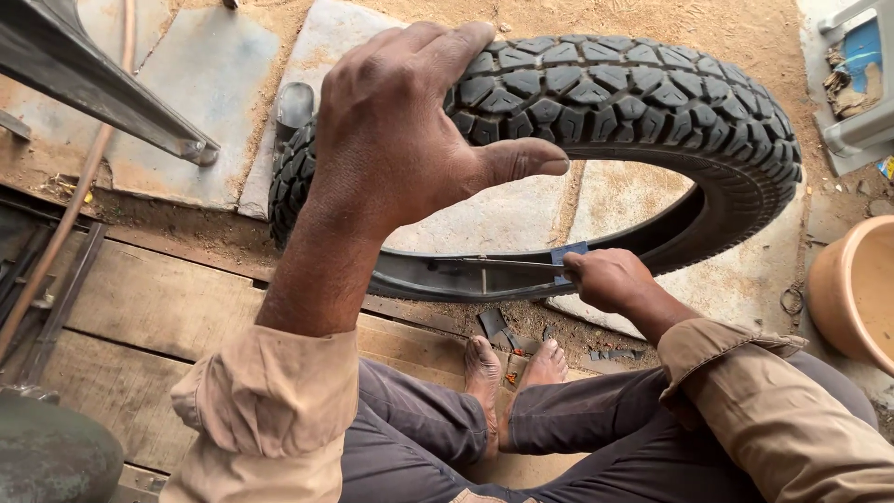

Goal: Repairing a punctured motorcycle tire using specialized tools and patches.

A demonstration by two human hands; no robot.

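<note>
A black knobby tyre (643, 102) stands on edge in front of me, its inner side facing me. My left hand (410, 121) grips the top of the tread, thumb inside the rim opening. My right hand (605, 278) is closed on a thin metal blade-like tool (507, 264) with a small dark grey piece at its handle end, its tip lying against the tyre's inner lower wall. My bare feet (512, 373) rest crossed just below the tyre.
Small dark rubber scraps (494, 323) lie by my feet on the wooden planks (149, 317). A tan bowl (857, 289) sits at right. Metal bars (93, 84) cross the upper left. Stone slabs and sandy ground lie behind.
</note>
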